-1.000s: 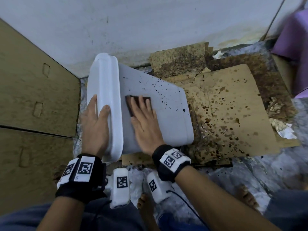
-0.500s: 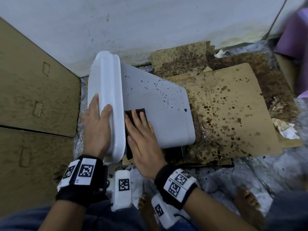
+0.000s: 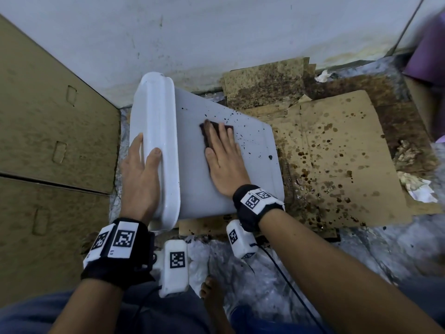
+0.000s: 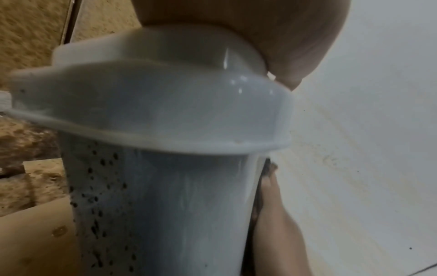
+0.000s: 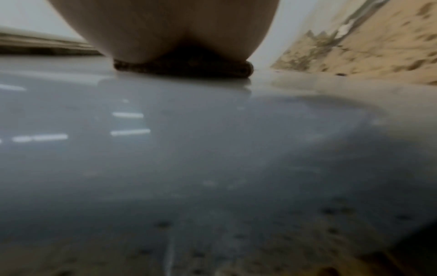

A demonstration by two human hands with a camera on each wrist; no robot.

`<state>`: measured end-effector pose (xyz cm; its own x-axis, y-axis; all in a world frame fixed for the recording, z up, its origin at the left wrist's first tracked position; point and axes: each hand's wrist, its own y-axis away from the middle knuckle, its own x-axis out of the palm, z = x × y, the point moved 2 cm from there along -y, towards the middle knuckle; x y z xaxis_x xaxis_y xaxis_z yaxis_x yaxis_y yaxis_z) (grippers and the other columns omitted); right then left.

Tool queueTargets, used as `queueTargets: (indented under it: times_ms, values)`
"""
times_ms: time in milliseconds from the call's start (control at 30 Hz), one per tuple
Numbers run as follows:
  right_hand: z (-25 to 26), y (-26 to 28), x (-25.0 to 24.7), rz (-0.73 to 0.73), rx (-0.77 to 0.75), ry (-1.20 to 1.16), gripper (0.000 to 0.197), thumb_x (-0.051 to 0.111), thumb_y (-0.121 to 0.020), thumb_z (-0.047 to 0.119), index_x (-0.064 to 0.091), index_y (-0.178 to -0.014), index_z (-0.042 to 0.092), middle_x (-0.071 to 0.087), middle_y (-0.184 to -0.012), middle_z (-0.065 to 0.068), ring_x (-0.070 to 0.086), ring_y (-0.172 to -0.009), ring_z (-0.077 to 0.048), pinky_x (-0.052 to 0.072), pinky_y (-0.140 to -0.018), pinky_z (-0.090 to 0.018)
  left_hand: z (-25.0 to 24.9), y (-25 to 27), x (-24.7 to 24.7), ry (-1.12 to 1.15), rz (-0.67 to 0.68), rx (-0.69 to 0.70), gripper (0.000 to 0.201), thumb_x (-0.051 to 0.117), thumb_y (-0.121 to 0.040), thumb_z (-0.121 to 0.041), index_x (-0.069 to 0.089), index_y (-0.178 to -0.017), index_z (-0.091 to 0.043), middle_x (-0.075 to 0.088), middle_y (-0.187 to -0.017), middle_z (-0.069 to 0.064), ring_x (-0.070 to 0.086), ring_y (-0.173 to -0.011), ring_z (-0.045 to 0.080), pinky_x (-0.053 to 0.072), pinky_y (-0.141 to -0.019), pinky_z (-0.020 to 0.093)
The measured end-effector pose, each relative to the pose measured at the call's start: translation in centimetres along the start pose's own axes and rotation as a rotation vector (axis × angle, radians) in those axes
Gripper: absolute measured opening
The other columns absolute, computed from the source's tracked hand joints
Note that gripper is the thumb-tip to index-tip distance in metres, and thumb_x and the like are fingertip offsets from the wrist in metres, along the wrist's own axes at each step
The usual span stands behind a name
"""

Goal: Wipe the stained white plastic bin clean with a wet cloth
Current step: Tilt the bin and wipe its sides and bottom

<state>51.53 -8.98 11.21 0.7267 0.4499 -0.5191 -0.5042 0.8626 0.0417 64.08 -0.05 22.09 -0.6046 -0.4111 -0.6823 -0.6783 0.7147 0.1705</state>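
The white plastic bin point(image 3: 192, 186) lies on its side on the floor, with its rim point(image 3: 156, 112) to the left. Dark specks point(image 3: 250, 141) dot the upper wall toward the base. My right hand point(image 3: 224, 160) lies flat, pressing a dark cloth point(image 3: 204, 133) onto that wall at the edge of the specks. My left hand point(image 3: 142, 172) holds the rim, thumb on top and fingers down its far side. The left wrist view shows the bin point(image 4: 165, 112) with more specks point(image 4: 94, 186) on its lower side. In the right wrist view the cloth point(image 5: 184, 70) sits under my palm.
Stained brown cardboard point(image 3: 337, 153) lies on the floor right of the bin, with crumpled paper point(image 3: 419, 189) at its edge. Cardboard panels point(image 3: 48, 141) stand on the left. A white wall point(image 3: 216, 32) is close behind the bin. My bare foot point(image 3: 212, 295) is below it.
My right hand slid the cloth toward me beside the rim, then away and rightward up the wall to the specks. The left hand stayed on the rim.
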Motion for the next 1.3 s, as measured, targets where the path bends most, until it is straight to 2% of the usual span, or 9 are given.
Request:
queueTargets:
  times_ms: [167, 367, 500, 567, 767, 900, 1000, 1133, 1300]
  values:
    - [-2.6, 1.2, -0.5, -0.01, 0.159, -0.046, 0.054, 0.024, -0.104, 0.033, 0.002, -0.153, 0.031, -0.009, -0.162, 0.001, -0.012, -0.148, -0.019, -0.001, -0.119, -0.05, -0.2, 0.3, 0.1, 0.006, -0.008, -0.015, 0.056, 0.04, -0.095, -0.048, 0.029, -0.15, -0.04, 0.031, -0.151, 0.01, 0.036, -0.137, 0.028, 0.027, -0.117, 0.052]
    - [4.1, 2.4, 0.0, 0.0, -0.089, -0.161, 0.053, 0.029, -0.103, 0.028, 0.009, -0.153, 0.031, -0.002, -0.162, 0.001, -0.01, -0.148, -0.017, -0.005, -0.118, -0.041, -0.9, 0.5, 0.6, -0.035, -0.021, 0.019, 0.054, 0.041, -0.1, -0.041, 0.029, -0.152, -0.034, 0.031, -0.148, 0.013, 0.031, -0.14, 0.03, 0.024, -0.118, 0.05]
    - [3.3, 2.1, -0.2, -0.02, -0.151, -0.138, 0.051, 0.029, -0.105, 0.029, 0.011, -0.152, 0.031, 0.0, -0.162, 0.003, -0.008, -0.149, -0.015, -0.002, -0.118, -0.039, -0.9, 0.5, 0.7, -0.039, -0.016, 0.0, 0.054, 0.041, -0.101, -0.042, 0.028, -0.152, -0.035, 0.029, -0.15, 0.012, 0.034, -0.138, 0.029, 0.026, -0.117, 0.05]
    - [1.1, 1.7, -0.1, -0.029, -0.106, -0.094, 0.051, 0.027, -0.104, 0.032, 0.009, -0.153, 0.03, 0.0, -0.162, 0.002, -0.008, -0.148, -0.015, 0.0, -0.119, -0.042, -0.9, 0.4, 0.6, -0.038, -0.016, -0.007, 0.053, 0.041, -0.101, -0.041, 0.028, -0.152, -0.035, 0.03, -0.15, 0.012, 0.034, -0.137, 0.029, 0.026, -0.116, 0.049]
    - [-7.6, 1.6, -1.3, -0.04, 0.203, -0.067, 0.05, 0.022, -0.105, 0.034, 0.004, -0.152, 0.031, -0.006, -0.162, 0.0, -0.01, -0.148, -0.02, 0.001, -0.12, -0.049, -1.1, 0.5, 0.6, -0.034, -0.014, -0.029, 0.052, 0.04, -0.101, -0.043, 0.026, -0.151, -0.039, 0.029, -0.15, 0.01, 0.037, -0.135, 0.03, 0.027, -0.116, 0.05]
    - [-8.9, 1.1, -1.2, -0.016, 0.307, -0.068, 0.052, 0.019, -0.104, 0.034, 0.004, -0.153, 0.025, -0.007, -0.162, -0.003, -0.012, -0.148, -0.024, 0.001, -0.119, -0.05, -1.2, 0.7, 0.7, -0.045, -0.01, -0.028, 0.051, 0.039, -0.1, -0.046, 0.025, -0.15, -0.042, 0.028, -0.151, 0.01, 0.036, -0.135, 0.031, 0.027, -0.115, 0.052]
    - [-6.5, 1.4, -0.7, -0.021, 0.229, -0.095, 0.053, 0.016, -0.103, 0.039, 0.004, -0.153, 0.028, -0.007, -0.162, -0.003, -0.014, -0.148, -0.023, -0.005, -0.119, -0.049, -1.2, 0.7, 0.6, -0.041, -0.013, -0.027, 0.051, 0.039, -0.101, -0.043, 0.026, -0.151, -0.04, 0.029, -0.15, 0.011, 0.034, -0.137, 0.031, 0.025, -0.116, 0.05]
    - [-2.2, 3.0, -0.7, 0.007, 0.02, -0.14, 0.052, 0.024, -0.104, 0.031, 0.005, -0.152, 0.033, -0.005, -0.162, 0.002, -0.013, -0.148, -0.017, -0.01, -0.116, -0.038, -1.0, 0.4, 0.6, -0.03, -0.027, -0.021, 0.052, 0.041, -0.101, -0.039, 0.029, -0.151, -0.038, 0.03, -0.15, 0.012, 0.032, -0.139, 0.029, 0.024, -0.117, 0.048]
    - [-4.4, 2.5, -0.7, -0.032, 0.033, -0.099, 0.051, 0.023, -0.104, 0.033, 0.006, -0.152, 0.032, -0.003, -0.162, 0.004, -0.011, -0.148, -0.015, -0.006, -0.118, -0.038, -1.0, 0.4, 0.6, -0.022, -0.03, -0.02, 0.052, 0.042, -0.101, -0.037, 0.029, -0.151, -0.037, 0.031, -0.149, 0.012, 0.032, -0.138, 0.028, 0.025, -0.116, 0.045]
